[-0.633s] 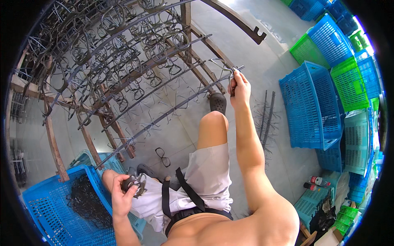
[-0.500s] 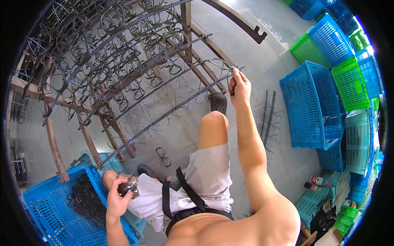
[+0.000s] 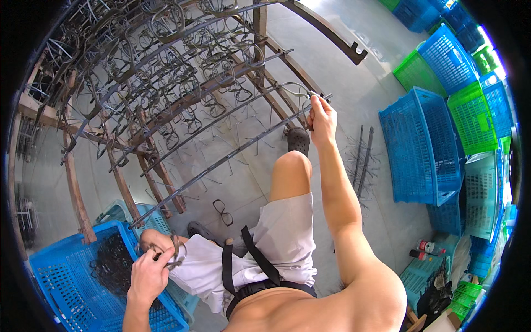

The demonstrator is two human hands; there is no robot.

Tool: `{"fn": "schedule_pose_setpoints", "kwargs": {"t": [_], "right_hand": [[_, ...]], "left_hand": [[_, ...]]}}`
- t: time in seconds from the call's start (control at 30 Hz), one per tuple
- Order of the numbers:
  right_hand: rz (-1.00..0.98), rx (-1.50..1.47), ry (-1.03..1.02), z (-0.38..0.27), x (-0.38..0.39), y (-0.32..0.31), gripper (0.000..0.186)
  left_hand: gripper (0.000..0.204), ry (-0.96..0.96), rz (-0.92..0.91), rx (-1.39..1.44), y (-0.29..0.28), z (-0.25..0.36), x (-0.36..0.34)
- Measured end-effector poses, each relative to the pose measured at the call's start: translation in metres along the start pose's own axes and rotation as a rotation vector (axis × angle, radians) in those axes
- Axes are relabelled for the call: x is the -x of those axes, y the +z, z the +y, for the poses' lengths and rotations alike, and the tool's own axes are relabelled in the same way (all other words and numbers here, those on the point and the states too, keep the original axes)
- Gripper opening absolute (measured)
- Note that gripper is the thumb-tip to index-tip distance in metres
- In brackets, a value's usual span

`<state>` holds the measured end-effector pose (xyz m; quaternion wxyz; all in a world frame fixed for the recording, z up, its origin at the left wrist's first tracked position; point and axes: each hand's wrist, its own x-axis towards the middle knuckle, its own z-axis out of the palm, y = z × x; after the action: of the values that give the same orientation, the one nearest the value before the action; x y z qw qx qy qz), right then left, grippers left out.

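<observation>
My right hand (image 3: 322,119) is raised at the far end of a long hooked metal bar (image 3: 249,143). Its fingers are pinched on a thin eyeglass frame (image 3: 296,88), which touches or nearly touches the bar tip; the exact contact is hidden. Low on the left, my left hand (image 3: 148,276) is closed on a few eyeglass frames (image 3: 178,249) above my knee. Beside it stands a blue basket (image 3: 61,285) with a dark tangle of frames (image 3: 113,263) inside. The bar runs diagonally between my hands, its small hooks mostly bare.
Ahead on the left, a brown metal rack (image 3: 74,188) carries many hanging eyeglass frames (image 3: 166,27). One loose frame (image 3: 223,213) lies on the floor near my shoe. Two hooked bars (image 3: 365,160) lie right of my arm. Blue crates (image 3: 406,149) and green crates (image 3: 473,116) line the right.
My left hand has turned and shifted slightly left and down, and the frames in it now look more spread out. My right hand stays at the bar's end. The view has shifted slightly.
</observation>
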<state>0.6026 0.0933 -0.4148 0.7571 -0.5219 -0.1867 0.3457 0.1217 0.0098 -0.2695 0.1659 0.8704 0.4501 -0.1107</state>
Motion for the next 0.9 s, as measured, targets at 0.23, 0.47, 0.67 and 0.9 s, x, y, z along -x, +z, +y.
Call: {"fn": "schedule_pose_setpoints", "kwargs": {"t": [0.23,0.47,0.67,0.9], "right_hand": [[0.008,0.362,-0.130,0.005,0.019,0.014,0.024],[0.001,0.591,-0.195,-0.003,0.010,0.006,0.024],[0.015,0.469,-0.144,-0.008,0.001,0.004,0.027],[-0.070,0.905,-0.418,-0.014,0.130,0.035,0.022]], "left_hand": [[0.011,-0.252,0.169,1.063,0.032,-0.013,-0.002],[0.025,-0.453,0.365,2.032,0.087,0.042,-0.030],[0.022,-0.296,0.383,2.186,0.105,0.071,-0.042],[0.019,-0.067,0.588,2.087,0.110,0.086,-0.053]]}}
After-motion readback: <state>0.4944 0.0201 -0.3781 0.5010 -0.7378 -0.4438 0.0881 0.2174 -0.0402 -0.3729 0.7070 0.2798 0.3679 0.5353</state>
